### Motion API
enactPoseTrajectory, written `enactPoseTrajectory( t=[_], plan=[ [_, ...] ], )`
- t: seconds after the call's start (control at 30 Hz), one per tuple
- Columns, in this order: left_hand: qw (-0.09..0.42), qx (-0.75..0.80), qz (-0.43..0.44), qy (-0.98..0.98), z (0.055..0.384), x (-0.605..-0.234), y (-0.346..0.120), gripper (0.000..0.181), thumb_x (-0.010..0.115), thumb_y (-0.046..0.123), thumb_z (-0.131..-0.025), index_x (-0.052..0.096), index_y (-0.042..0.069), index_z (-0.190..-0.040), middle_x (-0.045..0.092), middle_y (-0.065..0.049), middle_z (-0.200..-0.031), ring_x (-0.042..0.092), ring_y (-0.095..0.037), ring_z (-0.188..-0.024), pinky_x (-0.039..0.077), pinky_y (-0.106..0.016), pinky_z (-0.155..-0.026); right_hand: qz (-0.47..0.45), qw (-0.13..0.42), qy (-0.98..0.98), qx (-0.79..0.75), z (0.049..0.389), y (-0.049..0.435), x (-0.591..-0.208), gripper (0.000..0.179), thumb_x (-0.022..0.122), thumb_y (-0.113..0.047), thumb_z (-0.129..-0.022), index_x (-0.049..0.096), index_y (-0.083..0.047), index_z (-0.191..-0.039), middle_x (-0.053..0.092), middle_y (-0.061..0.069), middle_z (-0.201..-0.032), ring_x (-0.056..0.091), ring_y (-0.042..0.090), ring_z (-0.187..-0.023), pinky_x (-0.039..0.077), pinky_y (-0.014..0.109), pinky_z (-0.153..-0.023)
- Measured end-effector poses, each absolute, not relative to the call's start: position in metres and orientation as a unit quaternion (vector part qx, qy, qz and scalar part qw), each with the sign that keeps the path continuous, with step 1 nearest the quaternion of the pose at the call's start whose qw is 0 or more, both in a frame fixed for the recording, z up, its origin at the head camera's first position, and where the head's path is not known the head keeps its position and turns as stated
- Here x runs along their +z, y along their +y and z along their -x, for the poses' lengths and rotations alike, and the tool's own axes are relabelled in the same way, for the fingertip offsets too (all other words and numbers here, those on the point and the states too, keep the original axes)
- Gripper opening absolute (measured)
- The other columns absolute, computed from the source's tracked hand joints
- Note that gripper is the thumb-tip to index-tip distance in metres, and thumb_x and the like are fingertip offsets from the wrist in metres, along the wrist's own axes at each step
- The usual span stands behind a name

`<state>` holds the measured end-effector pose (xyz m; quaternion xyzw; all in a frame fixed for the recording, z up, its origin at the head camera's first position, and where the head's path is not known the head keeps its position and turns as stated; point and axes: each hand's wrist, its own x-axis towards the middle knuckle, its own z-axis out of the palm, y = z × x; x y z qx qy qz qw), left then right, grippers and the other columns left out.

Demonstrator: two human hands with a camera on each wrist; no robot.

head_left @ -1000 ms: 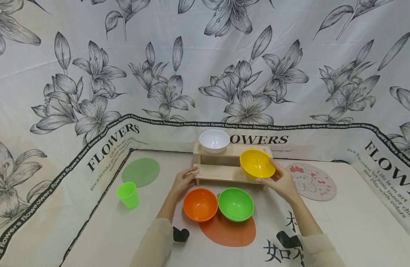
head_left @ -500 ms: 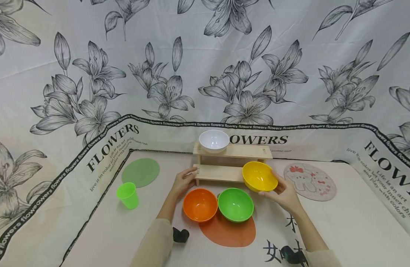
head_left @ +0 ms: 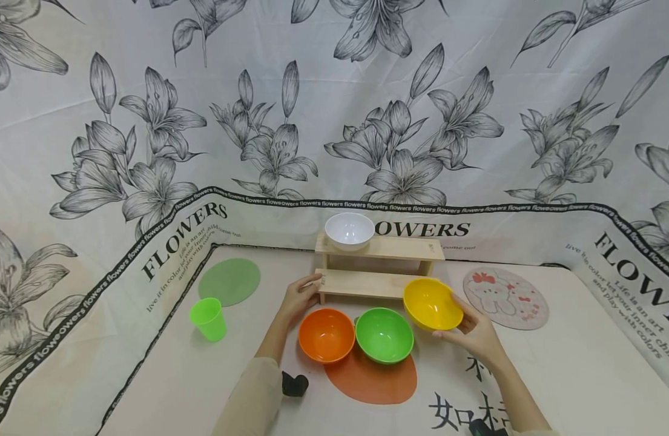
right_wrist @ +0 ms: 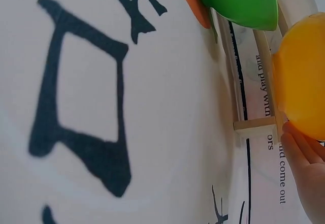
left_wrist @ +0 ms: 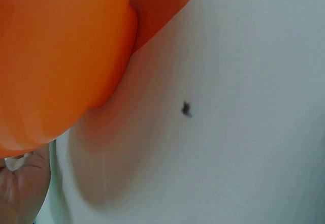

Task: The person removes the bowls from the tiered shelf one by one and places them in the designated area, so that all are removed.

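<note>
Bright, even light with soft shadows under the bowls, a sharp head view bowed at its edges, and both wrist views blurred, too close to focus

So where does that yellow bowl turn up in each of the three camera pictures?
Head view: the yellow bowl is right of centre, held by the right hand, beside the green bowl.
Left wrist view: not in it; only the orange bowl shows.
Right wrist view: at the right edge, fingertips under it.
Shared landmark: the green bowl, in the head and right wrist views.
</note>
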<state>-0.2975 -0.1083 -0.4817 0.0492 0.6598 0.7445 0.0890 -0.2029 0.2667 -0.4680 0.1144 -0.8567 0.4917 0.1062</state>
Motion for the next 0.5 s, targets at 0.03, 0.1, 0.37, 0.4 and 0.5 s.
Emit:
enactPoseTrajectory(
  t=[0.03, 0.1, 0.37, 0.4, 0.5],
  plan=[
    [0.089, 0.745, -0.049, 0.659, 0.297, -0.482, -0.108, 0.041, 0.053, 0.008, -0.096, 0.046, -0.005, -0.135, 0.040, -0.031, -0.138, 0.045, -0.040, -0.124, 0.044, -0.045, -0.098, -0.110, 0.097, -0.856, 0.496, 0.200, 0.266, -0.465, 0.085, 0.077, -0.012, -0.077, 0.028, 0.005, -0.144, 0.033, 0.029, -0.144, 0.045, 0.038, -0.125, 0.039, 0.005, -0.090],
    [0.090, 0.746, -0.050, 0.658, 0.297, -0.482, -0.108, 0.041, 0.053, 0.008, -0.096, 0.046, -0.005, -0.135, 0.040, -0.031, -0.138, 0.045, -0.040, -0.124, 0.044, -0.045, -0.098, -0.106, 0.081, -0.852, 0.507, 0.196, 0.267, -0.462, 0.085, 0.077, -0.010, -0.077, 0.027, 0.008, -0.143, 0.030, 0.031, -0.145, 0.040, 0.048, -0.124, 0.039, 0.004, -0.090],
    [0.088, 0.741, -0.052, 0.663, 0.303, -0.490, -0.109, 0.041, 0.053, 0.009, -0.097, 0.046, -0.005, -0.135, 0.040, -0.031, -0.138, 0.045, -0.041, -0.123, 0.045, -0.046, -0.097, -0.090, 0.045, -0.851, 0.515, 0.191, 0.275, -0.463, 0.086, 0.077, -0.010, -0.078, 0.025, 0.008, -0.144, 0.028, 0.030, -0.147, 0.035, 0.048, -0.126, 0.038, 0.004, -0.090],
    [0.087, 0.742, -0.050, 0.663, 0.305, -0.493, -0.109, 0.041, 0.053, 0.009, -0.096, 0.047, -0.004, -0.135, 0.040, -0.030, -0.138, 0.045, -0.040, -0.123, 0.045, -0.045, -0.097, -0.088, 0.042, -0.851, 0.516, 0.190, 0.276, -0.464, 0.086, 0.077, -0.010, -0.078, 0.025, 0.008, -0.144, 0.027, 0.030, -0.147, 0.034, 0.048, -0.127, 0.038, 0.004, -0.090],
    [0.079, 0.742, -0.047, 0.664, 0.311, -0.501, -0.109, 0.042, 0.054, 0.011, -0.096, 0.048, -0.003, -0.135, 0.041, -0.029, -0.138, 0.046, -0.040, -0.123, 0.046, -0.045, -0.097, -0.079, 0.031, -0.852, 0.517, 0.189, 0.278, -0.466, 0.087, 0.077, -0.011, -0.078, 0.025, 0.009, -0.144, 0.026, 0.030, -0.147, 0.033, 0.049, -0.127, 0.039, 0.004, -0.090]
  ],
)
